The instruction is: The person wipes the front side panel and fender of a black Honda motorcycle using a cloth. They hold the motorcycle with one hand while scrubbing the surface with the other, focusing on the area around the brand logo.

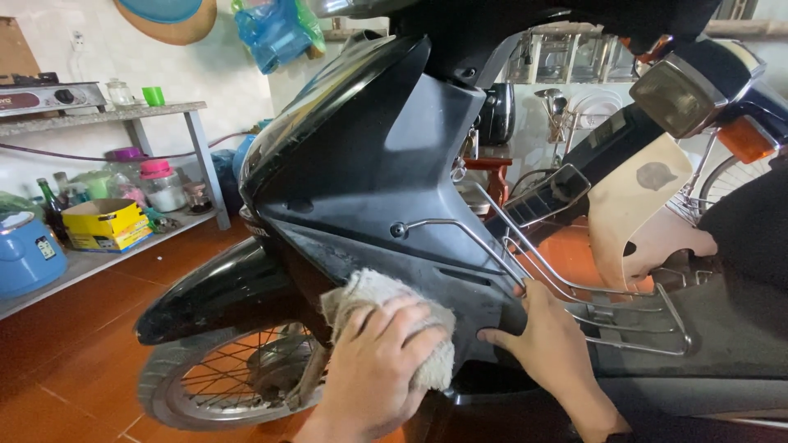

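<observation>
Nearest: left hand [373, 373] pressed flat on a beige rag [386, 316], fingers together and curled over its top, clamped on the cloth against the lower edge of the dark fairing [369, 189] of a motorbike.

Right hand [554, 349] beside it, fingers apart, palm braced on the fairing's rear lower corner, thumb stretched toward the rag; it holds nothing, only steadies.

Step in hand, as judged: wiping the lower fairing panel, which looks dusty and streaked just above the rag (upper panel appears glossier). Next stroke would call for firm pressure along the panel edge while the right hand keeps its brace, and care not to snag the cloth on the chrome rack [574, 287] just beside.

Orientation: the bike stands on the red tile floor [74, 361], nose pointing to frame left, long axis running left to right; front wheel [226, 381] and black fender [205, 291] sit below and left of the rag.

Farther: shelves [98, 115] along the left wall with a yellow box [107, 223], jars, a blue pot [25, 254]; second bike [698, 98] behind at right
</observation>
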